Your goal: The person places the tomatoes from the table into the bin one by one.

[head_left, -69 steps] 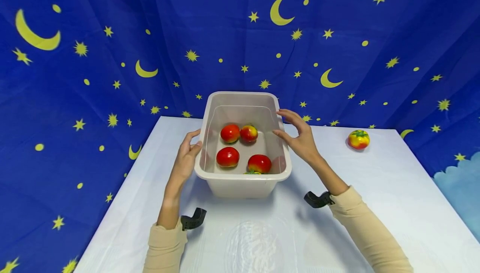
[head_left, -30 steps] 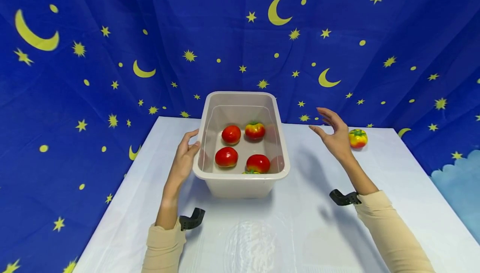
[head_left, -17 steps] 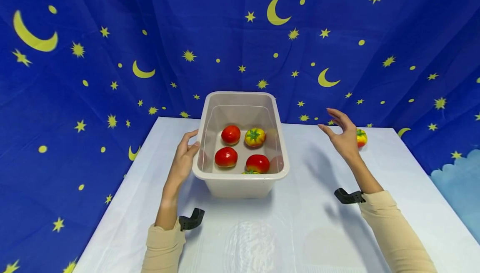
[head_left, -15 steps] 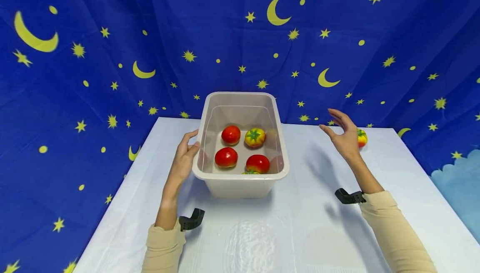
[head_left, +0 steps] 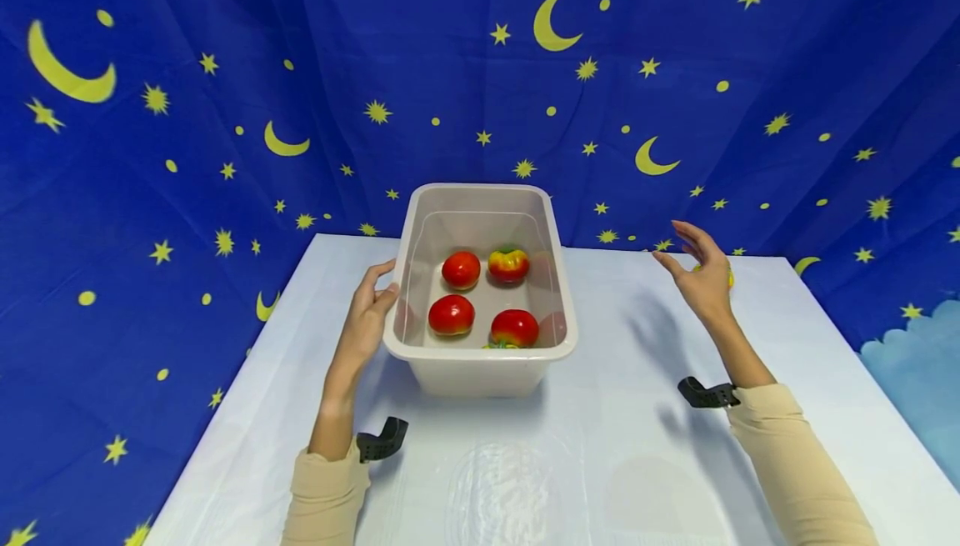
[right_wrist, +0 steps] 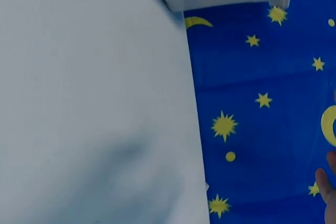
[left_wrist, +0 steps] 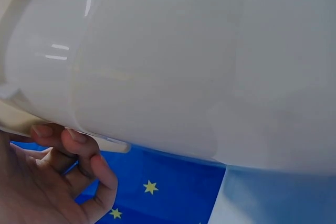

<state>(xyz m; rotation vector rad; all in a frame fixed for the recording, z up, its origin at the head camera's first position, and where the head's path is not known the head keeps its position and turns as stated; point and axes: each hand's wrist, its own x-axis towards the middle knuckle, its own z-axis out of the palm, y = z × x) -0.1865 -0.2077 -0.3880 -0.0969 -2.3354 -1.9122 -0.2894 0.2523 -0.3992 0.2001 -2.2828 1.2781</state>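
Note:
A pale grey plastic bin (head_left: 480, 375) stands at the middle of the table. Several red tomatoes (head_left: 452, 314) with yellow and green tops lie inside it, one yellow-shouldered tomato (head_left: 508, 266) at its back right. My left hand (head_left: 363, 317) holds the bin's left rim; in the left wrist view its fingers (left_wrist: 79, 137) curl at the rim's underside. My right hand (head_left: 703, 279) hovers over the right of the table, thumb and fingers apart, holding nothing. Behind it, another tomato (head_left: 731, 278) is mostly hidden, only a yellow edge showing.
The table (head_left: 585, 463) has a white cover. A blue cloth (head_left: 465, 46) with yellow moons and stars hangs right behind it and at both sides. A black wrist mount (head_left: 382, 439) sits on the left forearm, another mount (head_left: 708, 393) on the right one.
My right hand has left the bin's right rim and moved right, now covering most of the outside tomato. The back-right tomato in the bin has rolled and turned. My left hand stays put.

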